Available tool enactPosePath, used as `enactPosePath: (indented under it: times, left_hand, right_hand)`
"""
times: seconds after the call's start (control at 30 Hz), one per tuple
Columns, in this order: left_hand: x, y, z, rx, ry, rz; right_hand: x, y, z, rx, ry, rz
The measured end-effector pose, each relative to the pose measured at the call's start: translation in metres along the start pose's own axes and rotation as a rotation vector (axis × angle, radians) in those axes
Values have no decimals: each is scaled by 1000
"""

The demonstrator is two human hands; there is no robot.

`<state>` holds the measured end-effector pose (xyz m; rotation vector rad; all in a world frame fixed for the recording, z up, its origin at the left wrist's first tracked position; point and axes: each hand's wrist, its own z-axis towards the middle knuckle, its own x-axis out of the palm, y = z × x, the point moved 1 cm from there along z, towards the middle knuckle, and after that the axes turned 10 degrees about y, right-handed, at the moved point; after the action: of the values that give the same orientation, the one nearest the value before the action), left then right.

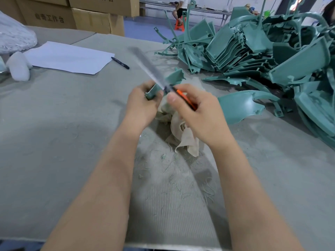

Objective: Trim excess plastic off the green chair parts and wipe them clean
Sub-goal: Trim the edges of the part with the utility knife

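My left hand [142, 104] grips a small green chair part [170, 79] above the table. In my right hand [195, 109] is a knife with an orange handle [184, 99]; its long grey blade [145, 64] is blurred and slants up to the left across the part. A crumpled beige cloth [178, 129] lies on the table under both hands. Thin green plastic shavings [174, 171] are scattered in front of the cloth.
A big heap of green chair parts [262, 51] fills the right side, with one curved piece [239, 104] close to my right hand. White paper [68, 57] and a black pen [120, 62] lie at the left. Cardboard boxes [90, 17] stand behind. A person sits far off.
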<state>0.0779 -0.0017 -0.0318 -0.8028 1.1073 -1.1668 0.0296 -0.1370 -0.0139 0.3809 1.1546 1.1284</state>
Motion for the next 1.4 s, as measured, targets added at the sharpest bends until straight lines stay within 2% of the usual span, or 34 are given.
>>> enactPosePath:
  times: [0.07,0.13,0.27,0.37,0.4,0.43,0.47,0.5,0.6,0.63,0.67,0.7,0.77,0.83,0.9,0.93,1.0,1.03,1.1,1.17,1.23,1.33,1.4]
  left_hand:
    - [2,2,1,51,-31,49]
    - [4,3,1,69,-78,100]
    - [12,1,-4,127,-71,156]
    - [15,5,-5,231,-16,418]
    - [15,5,-6,248,-54,429]
    - [14,6,-6,209,-80,333]
    - [15,8,-7,239,-60,305]
    - [17,8,-7,286,-32,328]
    - [23,4,-7,275,-104,354]
    - [25,2,-6,282,-73,370]
    - [27,1,-6,294,-51,354]
    - [28,4,-3,230,-25,264]
    - [27,2,-3,143,-52,171]
    - [24,5,-4,135,-98,169]
    - [24,8,-2,78,-95,132]
    - [26,9,-2,115,-69,199]
    - [24,3,-5,152,14,202]
    - [22,4,-4,98,-15,159]
    - [14,5,-1,34,-41,171]
    - [3,10,3,-42,-187,-36]
    - [-10,9,3,-96,-254,-214]
    - [-18,8,5,-114,-280,-357]
    - [-17,8,6,-129,-266,-403]
  right_hand:
    - [-4,-2,1,30,-118,77]
    - [-4,-4,1,56,-167,84]
    - [9,0,2,19,-159,69]
    - [18,6,2,-53,-123,-16]
    - [19,6,2,-62,-118,-26]
    - [19,7,2,-63,-124,-32]
    - [19,6,2,-58,-142,-40]
    - [18,5,2,-49,-163,-51]
    - [20,4,3,-39,-211,-108]
    - [21,3,2,-41,-235,-129]
    - [20,3,2,-31,-269,-131]
    - [17,3,3,-10,-311,-101]
    - [9,2,4,48,-395,18]
    - [1,0,4,82,-428,109]
    - [1,1,3,71,-356,150]
    - [6,3,2,64,-279,151]
    - [18,4,2,65,-127,37]
    - [23,3,3,70,-105,-40]
    - [22,-2,5,100,-179,-105]
    - [6,-11,5,194,-324,-38]
    - [-14,-22,4,310,-425,27]
    - [-35,-39,1,451,-457,41]
    - [-39,-43,0,481,-473,94]
